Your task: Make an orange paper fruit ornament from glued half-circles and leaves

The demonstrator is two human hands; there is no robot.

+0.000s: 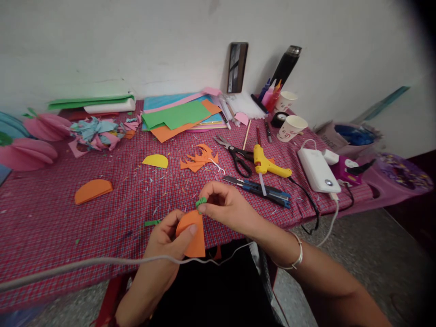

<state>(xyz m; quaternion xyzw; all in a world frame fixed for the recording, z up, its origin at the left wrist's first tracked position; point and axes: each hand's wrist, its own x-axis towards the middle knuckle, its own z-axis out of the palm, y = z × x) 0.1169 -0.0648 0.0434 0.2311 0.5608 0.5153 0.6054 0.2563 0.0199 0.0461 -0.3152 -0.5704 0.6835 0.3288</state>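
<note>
My left hand (172, 238) grips a folded orange paper piece (195, 240) with a rounded edge, thumb across its front. My right hand (228, 206) pinches a small crinkled green paper piece (200, 203) at the top of the orange paper; whether the two are joined, I cannot tell. A green paper strip (151, 223) lies on the cloth just beyond my left hand. Farther left rests another folded orange half-circle (93, 191), and a yellow half-circle (156, 161) lies ahead. Orange paper scraps (199, 158) are beyond my hands.
A blue utility knife (257, 190), black-handled scissors (238, 156) and a yellow glue gun (269, 165) lie to the right. Beyond them stand paper cups (292, 128). A white power bank (318, 170) sits near the right edge. A white cable (112, 260) crosses before me. Pink paper fruits (27, 153) stand left.
</note>
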